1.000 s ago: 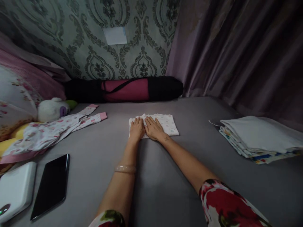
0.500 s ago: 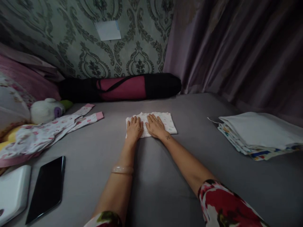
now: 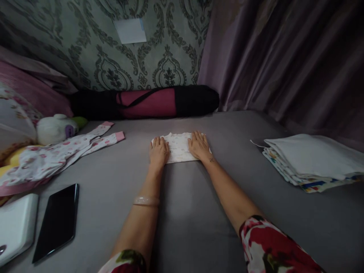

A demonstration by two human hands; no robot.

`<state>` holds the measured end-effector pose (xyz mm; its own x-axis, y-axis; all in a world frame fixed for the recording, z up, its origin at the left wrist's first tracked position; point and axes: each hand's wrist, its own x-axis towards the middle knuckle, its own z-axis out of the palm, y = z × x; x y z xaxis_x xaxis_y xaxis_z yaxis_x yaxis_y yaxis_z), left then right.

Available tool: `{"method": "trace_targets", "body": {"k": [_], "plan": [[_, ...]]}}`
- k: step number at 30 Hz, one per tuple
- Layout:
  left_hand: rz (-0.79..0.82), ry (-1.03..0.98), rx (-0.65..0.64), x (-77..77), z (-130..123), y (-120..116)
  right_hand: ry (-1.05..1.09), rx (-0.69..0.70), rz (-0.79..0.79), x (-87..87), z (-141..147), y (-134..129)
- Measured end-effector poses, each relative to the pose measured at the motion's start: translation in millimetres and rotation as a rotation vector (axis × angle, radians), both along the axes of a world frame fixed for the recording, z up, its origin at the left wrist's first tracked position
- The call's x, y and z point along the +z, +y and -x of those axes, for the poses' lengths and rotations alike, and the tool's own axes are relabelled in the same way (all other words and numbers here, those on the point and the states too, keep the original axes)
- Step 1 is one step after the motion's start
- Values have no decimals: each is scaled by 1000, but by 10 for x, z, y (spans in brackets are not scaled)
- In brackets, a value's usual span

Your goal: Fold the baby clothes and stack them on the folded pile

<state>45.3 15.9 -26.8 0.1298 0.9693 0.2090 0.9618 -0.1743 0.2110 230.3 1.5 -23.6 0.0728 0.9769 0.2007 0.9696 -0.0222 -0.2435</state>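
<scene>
A small folded white garment (image 3: 178, 148) with a faint print lies flat on the grey bed sheet (image 3: 187, 204). My left hand (image 3: 159, 151) rests palm down on its left end, fingers stretched out. On the right end lies my right hand (image 3: 200, 146), also flat with the fingers extended. Both hands cover part of the cloth; its middle shows between them. Neither hand grasps anything.
Printed baby trousers (image 3: 68, 153) with pink cuffs lie at left, beside a plush toy (image 3: 54, 129). Nearer are a black phone (image 3: 58, 220) and a white device (image 3: 18, 223). Folded cloths (image 3: 313, 157) are stacked at right. A black and maroon long bag (image 3: 148, 103) lies along the wall.
My right hand has slid right across the garment to its right end, widening the gap between my hands. My left hand has stayed near the left end.
</scene>
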Motion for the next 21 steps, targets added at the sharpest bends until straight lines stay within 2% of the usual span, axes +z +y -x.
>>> {"method": "trace_targets", "body": {"k": [3,13,17,21], "plan": [[50,7,5,-19,13,17,-6,-39,20,-30,-71,7],[95,28,14,3,-5,-8,16,-37,86,-47,-77,35],[95,67,-67,146,59,97,2,-3,142,-11,-130,82],[255,97,-126,356,186,418,-44,105,139,81,-356,194]]}}
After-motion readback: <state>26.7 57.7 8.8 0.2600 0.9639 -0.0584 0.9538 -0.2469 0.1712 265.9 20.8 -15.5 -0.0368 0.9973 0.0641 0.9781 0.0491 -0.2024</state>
